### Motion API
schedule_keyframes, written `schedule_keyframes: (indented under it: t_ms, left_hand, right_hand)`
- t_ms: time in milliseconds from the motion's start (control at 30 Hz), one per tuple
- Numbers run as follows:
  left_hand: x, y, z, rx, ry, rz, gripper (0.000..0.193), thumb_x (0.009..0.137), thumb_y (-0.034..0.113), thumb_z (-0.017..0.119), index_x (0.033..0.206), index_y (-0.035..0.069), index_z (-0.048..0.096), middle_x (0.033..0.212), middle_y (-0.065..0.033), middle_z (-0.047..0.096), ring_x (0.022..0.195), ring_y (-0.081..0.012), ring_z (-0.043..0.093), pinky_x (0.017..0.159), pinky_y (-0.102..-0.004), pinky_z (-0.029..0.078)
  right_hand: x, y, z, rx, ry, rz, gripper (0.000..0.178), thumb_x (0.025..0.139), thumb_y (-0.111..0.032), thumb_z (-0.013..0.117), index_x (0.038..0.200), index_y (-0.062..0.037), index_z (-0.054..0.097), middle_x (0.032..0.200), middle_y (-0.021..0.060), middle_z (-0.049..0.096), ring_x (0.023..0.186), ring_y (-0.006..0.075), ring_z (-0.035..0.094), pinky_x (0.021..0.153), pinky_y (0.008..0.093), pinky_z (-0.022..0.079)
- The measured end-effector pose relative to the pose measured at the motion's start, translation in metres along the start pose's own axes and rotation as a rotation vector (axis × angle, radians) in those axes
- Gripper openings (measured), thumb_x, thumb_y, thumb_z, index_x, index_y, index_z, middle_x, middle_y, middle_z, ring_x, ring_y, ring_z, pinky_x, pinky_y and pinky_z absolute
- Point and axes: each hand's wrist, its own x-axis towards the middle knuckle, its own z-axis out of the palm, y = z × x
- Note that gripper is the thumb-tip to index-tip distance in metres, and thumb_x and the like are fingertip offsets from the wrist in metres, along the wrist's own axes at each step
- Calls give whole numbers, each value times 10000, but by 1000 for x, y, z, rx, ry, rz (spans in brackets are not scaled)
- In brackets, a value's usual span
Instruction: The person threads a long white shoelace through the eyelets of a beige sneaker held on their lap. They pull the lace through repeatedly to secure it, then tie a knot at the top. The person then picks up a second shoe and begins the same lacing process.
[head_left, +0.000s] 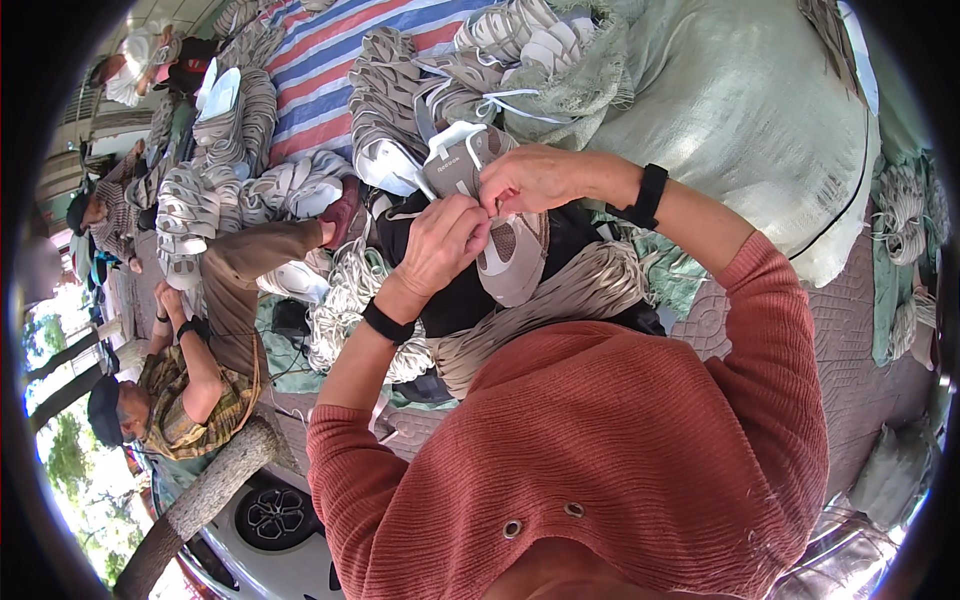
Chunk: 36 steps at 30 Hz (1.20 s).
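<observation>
Both hands meet over one grey-brown shoe, right hand from the right, left hand from the lower left. Fingers curl inward on each, and thumb and forefinger pinch at the shoe's front opening. Whether they grip lace or edge I cannot tell from where I sit (too small, and knuckles cover it).

Shoe lies on black cloth over the wearer's lap, toe toward the body, pale tongue standing up at the far end. Black bands on both wrists; sleeves of the red sweater sit near the elbows.

Just below the toe I note a thick hank of beige laces; a tangle of white laces lies left of it. Beyond the hands: rows of similar shoes, a striped sheet, and a big pale sack at right.

Off to the left, a co-worker in a dark cap sits with both hands raised near another shoe stack. Tree trunk and a car wheel show at lower left.
</observation>
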Motion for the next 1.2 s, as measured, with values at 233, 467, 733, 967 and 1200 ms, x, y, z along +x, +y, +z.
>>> schedule_keyframes:
  t_ms: [233, 467, 733, 967, 1200]
  left_hand:
    - [6, -7, -9, 204, -80, -188, 175, 776, 134, 689, 903, 50, 603, 998, -91, 552, 978, -286, 509, 864, -405, 374]
    - [4, -29, -12, 257, -318, -26, 179, 791, 164, 668, 931, 68, 610, 1013, -69, 517, 1006, -271, 491, 919, -421, 360]
    - [7, -76, -66, 236, -272, -26, 134, 875, 163, 612, 804, 52, 591, 843, -70, 546, 884, -263, 541, 831, -403, 425]
    - [-9, -44, -86, -1293, -189, -888, 448, 995, 329, 530, 613, 107, 452, 567, 37, 374, 542, -115, 371, 625, -286, 390]
    - [-61, -61, -143, -1922, 714, -549, 303, 1014, 213, 457, 724, 127, 455, 620, 40, 350, 595, -113, 372, 778, -322, 433]
  right_hand:
    - [-4, -4, 28, -441, 296, -182, 220, 720, -117, 693, 819, -57, 505, 838, 79, 495, 728, 262, 590, 652, 382, 481]
    - [-15, 4, 37, -621, 427, -177, 260, 700, -136, 699, 812, -59, 477, 823, 92, 457, 730, 261, 573, 678, 372, 494]
    - [-24, 3, 19, -455, 313, -193, 104, 746, -58, 628, 816, -22, 559, 856, 116, 531, 816, 299, 555, 867, 423, 454]
    - [14, -17, -3, -464, 213, -199, 97, 786, -122, 676, 836, -51, 633, 893, 54, 570, 1028, 263, 513, 938, 399, 399]
    - [24, -23, -2, -443, 53, -38, 88, 768, -152, 702, 803, -98, 642, 817, 15, 539, 954, 222, 487, 893, 376, 343]
